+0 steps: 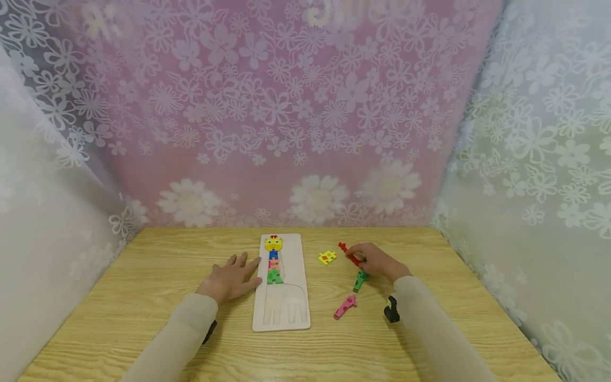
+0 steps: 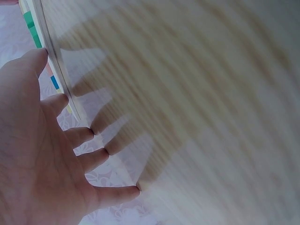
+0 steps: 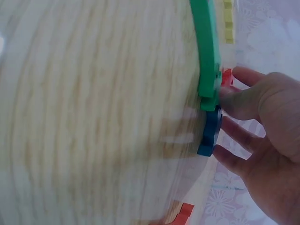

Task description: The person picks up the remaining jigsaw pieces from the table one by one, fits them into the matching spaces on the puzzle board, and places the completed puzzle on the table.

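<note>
In the head view the light is bright, soft and diffuse; its source is out of frame. The patterned curtain looks milky, washed out toward the right edge and greyer at the upper left. Faint shadows smudge the wooden tabletop near the sleeves, and the wide lens stretches the outer edges. The left-wrist view is dimmer and hazy: the left hand appears shaded, and a brown finger-shaped shadow or reflection interrupts the pale glare on wood whose grain blurs at right. The right-wrist view is cool and soft, with a white spot at the left edge and a dim patch beside the blue piece.
</note>
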A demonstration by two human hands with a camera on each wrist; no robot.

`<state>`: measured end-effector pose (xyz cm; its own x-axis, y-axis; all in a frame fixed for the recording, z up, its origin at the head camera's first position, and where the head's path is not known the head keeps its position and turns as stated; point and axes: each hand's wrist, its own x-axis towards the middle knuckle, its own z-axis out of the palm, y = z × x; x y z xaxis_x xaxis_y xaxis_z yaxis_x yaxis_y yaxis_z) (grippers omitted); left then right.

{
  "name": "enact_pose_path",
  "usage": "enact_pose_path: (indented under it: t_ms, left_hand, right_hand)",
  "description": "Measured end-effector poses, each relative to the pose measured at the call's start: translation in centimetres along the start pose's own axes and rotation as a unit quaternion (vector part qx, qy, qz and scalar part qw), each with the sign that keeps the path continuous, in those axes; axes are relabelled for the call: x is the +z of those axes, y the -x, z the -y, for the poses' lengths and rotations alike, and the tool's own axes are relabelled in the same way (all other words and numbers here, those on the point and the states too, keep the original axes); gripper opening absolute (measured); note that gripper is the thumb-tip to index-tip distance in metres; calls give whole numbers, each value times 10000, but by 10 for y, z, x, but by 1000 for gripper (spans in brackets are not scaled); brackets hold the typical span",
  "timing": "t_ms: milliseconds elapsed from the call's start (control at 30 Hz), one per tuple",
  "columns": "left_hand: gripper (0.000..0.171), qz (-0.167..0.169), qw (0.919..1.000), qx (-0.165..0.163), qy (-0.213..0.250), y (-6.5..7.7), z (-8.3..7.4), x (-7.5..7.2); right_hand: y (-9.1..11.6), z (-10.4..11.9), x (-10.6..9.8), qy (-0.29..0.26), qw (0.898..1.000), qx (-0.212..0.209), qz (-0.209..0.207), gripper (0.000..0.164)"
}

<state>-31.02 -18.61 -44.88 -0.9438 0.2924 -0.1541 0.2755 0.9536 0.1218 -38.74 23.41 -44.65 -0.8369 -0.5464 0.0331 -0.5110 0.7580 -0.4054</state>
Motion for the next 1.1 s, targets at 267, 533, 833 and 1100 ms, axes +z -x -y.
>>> enact_pose_path:
  t_ms: [267,533,833,1100]
  left_hand:
    - [71,-5,10000,-17,18,-1,2,1]
    - [71,1,10000,9,39,0,-1,0]
    - [71,28,10000,5,64,0,-2,-1]
    - [71,-1,10000,11,15,0,-1,-1]
  right_hand:
    - [2,-1,-1,472,9973,400,-403,40]
    - [1,4,-3,445,9973,402,-415,24]
    - [-3,-4,-9,274,9988,130,-381,30]
    - [-3,-5,-14,-34,9999,46,-131,41]
